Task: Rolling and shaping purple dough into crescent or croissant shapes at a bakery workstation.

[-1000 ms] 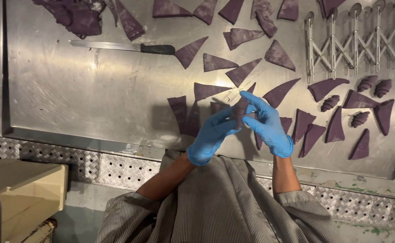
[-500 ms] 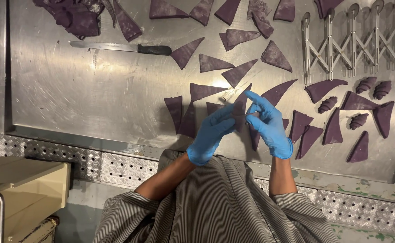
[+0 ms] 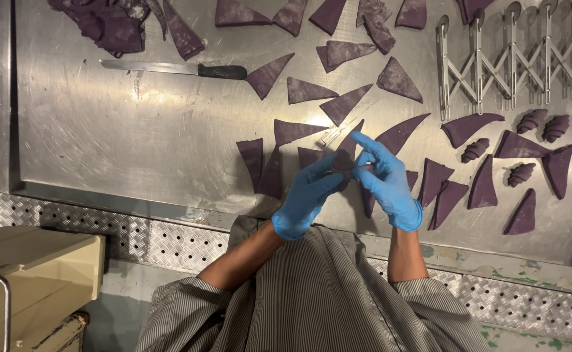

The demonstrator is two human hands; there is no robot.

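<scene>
**Purple dough roll between two gloved hands**

Where the two blue-gloved hands meet above the steel bench (image 3: 136, 143), a small dough roll (image 3: 343, 161) sits pinched between them. The left hand (image 3: 307, 199) closes thumb and fingers on its near-left side; the right hand (image 3: 385, 182) grips from the right, its forefinger stretched out toward the far left. Both are equally near; the roll's long axis seems to run left to right, though the fingers hide much of it. Flat, floured purple triangles (image 3: 312, 91) lie scattered around; finished ridged rolls (image 3: 533, 120) rest at far right. A knife (image 3: 175, 68) lies at far left, a metal expanding cutter (image 3: 514, 58) at far right.
</scene>
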